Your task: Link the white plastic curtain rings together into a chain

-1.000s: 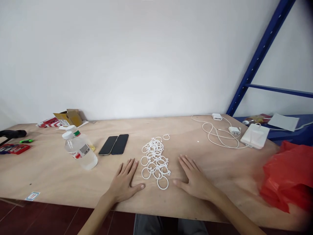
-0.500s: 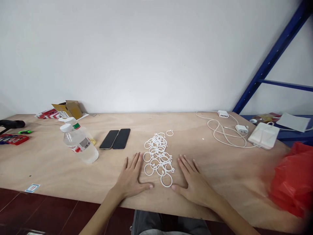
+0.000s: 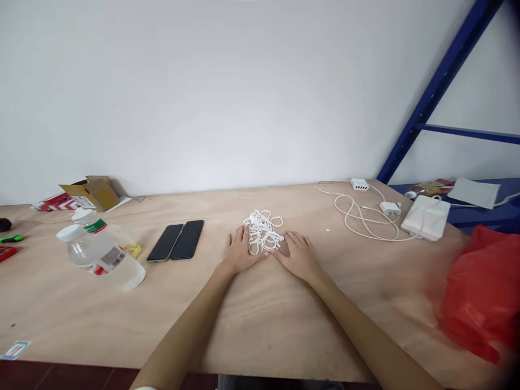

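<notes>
A heap of white plastic rings (image 3: 262,230) lies on the plywood table (image 3: 260,325), bunched tightly together. My left hand (image 3: 239,253) lies flat on the table against the heap's left side, fingers stretched forward. My right hand (image 3: 297,254) lies flat against the heap's right side, fingers stretched out and touching the rings. The two thumbs meet in front of the heap. One ring (image 3: 277,220) sits a little apart at the far right of the heap.
Two dark phones (image 3: 176,240) lie side by side left of the hands. A clear bottle (image 3: 99,255) lies further left, with a cardboard box (image 3: 94,192) behind. White chargers and cables (image 3: 377,214) sit at the right rear, a red plastic bag (image 3: 481,295) at the right edge.
Both hands slid forward and inward across the table, pushing the spread rings into a tight heap farther from the front edge. The camera view shifted slightly.
</notes>
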A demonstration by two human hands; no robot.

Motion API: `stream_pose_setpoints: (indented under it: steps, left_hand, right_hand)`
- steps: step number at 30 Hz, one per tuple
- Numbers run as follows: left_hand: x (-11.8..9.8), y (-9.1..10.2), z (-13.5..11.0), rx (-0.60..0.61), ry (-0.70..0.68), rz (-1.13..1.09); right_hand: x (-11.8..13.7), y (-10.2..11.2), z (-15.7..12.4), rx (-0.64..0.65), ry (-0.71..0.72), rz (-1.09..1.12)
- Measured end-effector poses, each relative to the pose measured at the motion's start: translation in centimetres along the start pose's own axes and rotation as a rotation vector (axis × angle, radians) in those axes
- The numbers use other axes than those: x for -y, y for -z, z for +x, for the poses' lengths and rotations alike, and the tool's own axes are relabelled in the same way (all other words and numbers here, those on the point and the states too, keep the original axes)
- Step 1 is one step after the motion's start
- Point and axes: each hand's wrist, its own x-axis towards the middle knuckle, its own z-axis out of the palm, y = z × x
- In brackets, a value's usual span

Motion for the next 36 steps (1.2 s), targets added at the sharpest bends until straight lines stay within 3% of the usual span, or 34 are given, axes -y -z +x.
stream_pose_setpoints:
  steps: [6, 16, 22, 29, 36]
  left_hand:
    - [-1.7, -1.0, 6.0, -0.015, 0.05, -0.035]
    - [-1.5, -1.4, 6.3, -0.142, 0.038, -0.08]
    - [-2.7, -1.0, 3.6, -0.298, -0.112, -0.265]
    - [-4.1, -0.8, -2.7, -0.198, -0.25, -0.427]
    - [-3.7, -0.2, -2.8, -0.239, -0.139, -0.579]
  right_hand:
    - [-0.9, -0.4, 1.2, -0.11, -0.067, 0.061]
    - [-1.0, 0.0, 1.3, -0.116, -0.095, 0.135]
    - [-0.9, 0.3, 1.3, -0.128, -0.121, 0.13]
    - [0.0, 0.0, 1.6, -0.155, -0.158, 0.011]
    - [-0.4, -0.6, 2.4, -0.225, -0.269, 0.074]
